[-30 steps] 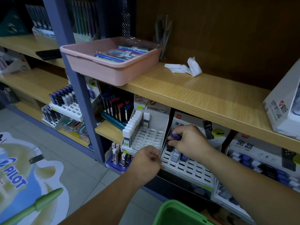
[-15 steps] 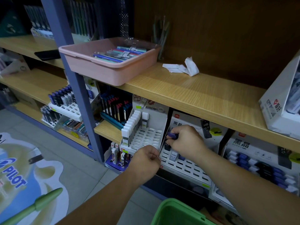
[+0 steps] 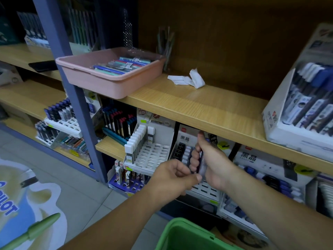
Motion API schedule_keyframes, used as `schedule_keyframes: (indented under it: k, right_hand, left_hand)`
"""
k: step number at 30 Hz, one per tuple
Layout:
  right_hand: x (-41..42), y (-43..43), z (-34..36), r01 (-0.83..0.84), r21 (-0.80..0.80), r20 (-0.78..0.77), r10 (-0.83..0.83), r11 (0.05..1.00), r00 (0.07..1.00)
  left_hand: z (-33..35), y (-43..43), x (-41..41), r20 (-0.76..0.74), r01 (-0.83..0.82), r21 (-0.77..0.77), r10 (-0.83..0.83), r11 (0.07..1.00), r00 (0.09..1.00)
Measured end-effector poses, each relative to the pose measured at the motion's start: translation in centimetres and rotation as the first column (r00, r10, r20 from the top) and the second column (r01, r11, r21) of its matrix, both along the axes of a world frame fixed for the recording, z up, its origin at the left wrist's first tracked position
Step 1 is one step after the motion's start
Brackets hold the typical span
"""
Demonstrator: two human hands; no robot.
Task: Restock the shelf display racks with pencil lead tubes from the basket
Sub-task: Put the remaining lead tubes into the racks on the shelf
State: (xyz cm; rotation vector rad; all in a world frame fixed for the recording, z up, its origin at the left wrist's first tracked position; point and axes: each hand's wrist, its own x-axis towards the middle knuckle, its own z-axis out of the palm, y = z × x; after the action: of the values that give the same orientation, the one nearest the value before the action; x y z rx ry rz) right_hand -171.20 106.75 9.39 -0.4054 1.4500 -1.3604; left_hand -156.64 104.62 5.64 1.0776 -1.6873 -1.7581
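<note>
Under the wooden shelf (image 3: 198,109), in front of the slotted display rack (image 3: 205,189), the right hand (image 3: 214,163) grips a bundle of pencil lead tubes (image 3: 201,165) upright while the left hand (image 3: 171,179) pinches the bundle's lower end, with the green basket (image 3: 189,237) below. Judged risk: drawing one tube out could loosen the rest, spilling them onto the tiled floor (image 3: 81,177). Shelf above carries a pink tray (image 3: 108,83) of pens and a crumpled white paper (image 3: 189,80); lighting dim.
</note>
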Motion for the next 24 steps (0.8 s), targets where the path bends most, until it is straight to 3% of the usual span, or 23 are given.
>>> schedule_keyframes:
  k: [5,9,12,14,18,21,24]
  right_hand:
    - [-0.3,1.7,0.3,0.034,0.001,0.021,-0.034,0.999,0.999]
    - [-1.3,2.5,-0.3,0.062,-0.036,0.088,-0.059,0.997,0.994]
    - [-2.5,3.0,-0.6,0.069,-0.038,-0.142,-0.074,0.997,0.987]
    - [-3.5,3.5,-0.5,-0.020,-0.030,-0.321,0.009,0.999,0.947]
    - [-4.1,4.2,-0.6,-0.264,0.038,-0.409,0.257,0.964,0.876]
    - [-3.0,3.9,-0.9,-0.215,0.038,-0.500,0.205,0.976,0.841]
    - [-2.2,3.5,-1.4,-0.164,-0.050,-0.658,0.091,0.985,0.747]
  left_hand:
    - [1.4,2.0,-1.3,-0.107,-0.015,0.092,0.025,0.996,0.994]
    - [1.4,2.7,-1.7,-0.025,0.080,0.016,-0.080,0.997,0.996]
    - [1.1,2.5,-1.6,0.019,0.087,-0.002,-0.087,0.996,0.996]
    - [0.9,1.9,-1.3,0.005,0.060,0.022,-0.060,0.998,0.998]
    - [0.2,1.1,-0.5,-0.002,0.059,-0.004,-0.059,0.998,0.998]
    - [-0.4,0.4,0.0,0.027,0.032,-0.026,-0.032,0.999,0.999]
    - [-2.2,-0.9,1.1,0.202,-0.052,-0.113,0.074,0.992,0.977]
